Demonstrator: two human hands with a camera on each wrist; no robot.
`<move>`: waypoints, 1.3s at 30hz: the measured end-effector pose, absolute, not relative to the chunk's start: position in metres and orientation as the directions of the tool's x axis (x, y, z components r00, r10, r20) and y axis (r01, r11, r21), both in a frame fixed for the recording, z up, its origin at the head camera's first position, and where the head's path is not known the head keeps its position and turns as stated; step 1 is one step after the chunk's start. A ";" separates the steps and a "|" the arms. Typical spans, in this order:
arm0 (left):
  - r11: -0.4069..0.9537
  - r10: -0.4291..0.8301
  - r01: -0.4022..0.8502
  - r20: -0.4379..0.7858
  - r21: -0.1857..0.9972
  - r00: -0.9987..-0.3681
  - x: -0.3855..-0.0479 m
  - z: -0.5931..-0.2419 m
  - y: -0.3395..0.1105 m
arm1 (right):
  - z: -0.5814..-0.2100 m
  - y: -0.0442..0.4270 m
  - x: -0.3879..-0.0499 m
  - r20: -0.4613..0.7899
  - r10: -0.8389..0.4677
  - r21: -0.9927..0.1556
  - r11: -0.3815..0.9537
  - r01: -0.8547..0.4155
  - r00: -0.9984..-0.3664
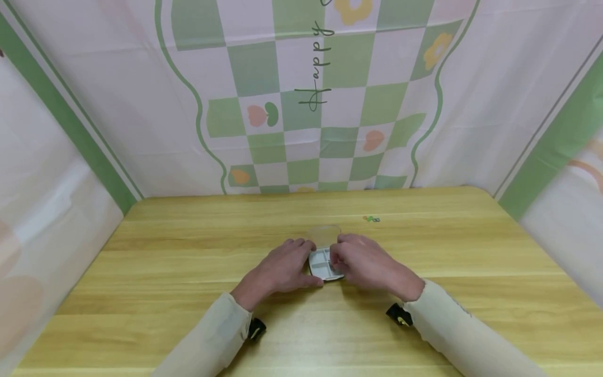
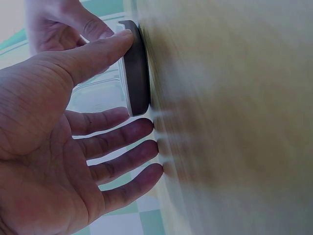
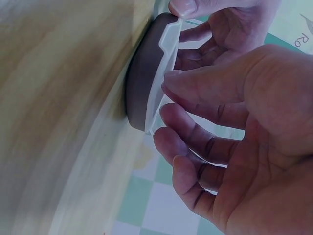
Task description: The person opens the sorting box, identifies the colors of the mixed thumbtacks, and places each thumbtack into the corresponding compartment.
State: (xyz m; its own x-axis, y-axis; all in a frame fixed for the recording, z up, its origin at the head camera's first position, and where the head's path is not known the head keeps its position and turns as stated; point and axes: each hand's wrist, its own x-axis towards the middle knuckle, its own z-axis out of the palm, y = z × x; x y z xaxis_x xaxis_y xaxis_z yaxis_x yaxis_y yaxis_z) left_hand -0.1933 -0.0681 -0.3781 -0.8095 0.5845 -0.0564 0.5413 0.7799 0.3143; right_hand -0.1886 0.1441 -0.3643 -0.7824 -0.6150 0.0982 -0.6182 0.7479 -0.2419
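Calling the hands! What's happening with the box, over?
Left hand holds the box by its edges. Right hand at the compartments, any pinch hidden. Clear lid open, coloured bits beyond, neither blocking.

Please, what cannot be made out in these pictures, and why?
Head view: right part of the case, partly hidden by the right hand.
Right wrist view: whether it pinches anything; its thumb hides this.
Head view: coloured pieces, too small to identify.
Head view: lettering, cut by the top edge.
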 end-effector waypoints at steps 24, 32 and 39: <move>0.779 0.583 0.539 -0.054 0.320 -0.811 -0.194 -0.381 -0.068 | -0.356 0.150 -0.188 0.110 -0.594 -0.238 0.763 -0.601 -0.797; 0.789 0.571 0.525 -0.065 0.320 -0.818 -0.194 -0.380 -0.066 | -0.357 0.161 -0.189 0.086 -0.564 -0.251 0.786 -0.565 -0.821; 0.794 0.562 0.513 -0.069 0.326 -0.825 -0.194 -0.380 -0.067 | -0.352 0.173 -0.191 0.098 -0.564 -0.248 0.784 -0.569 -0.820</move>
State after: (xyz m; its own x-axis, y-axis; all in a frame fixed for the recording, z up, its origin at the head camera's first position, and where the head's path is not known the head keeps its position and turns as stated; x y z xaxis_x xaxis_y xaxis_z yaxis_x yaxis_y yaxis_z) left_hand -0.1938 -0.0666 -0.3795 -0.8246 0.5615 -0.0689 0.5133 0.7938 0.3262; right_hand -0.1906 0.1726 -0.3522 -0.8202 -0.5636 0.0983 -0.5686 0.7843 -0.2481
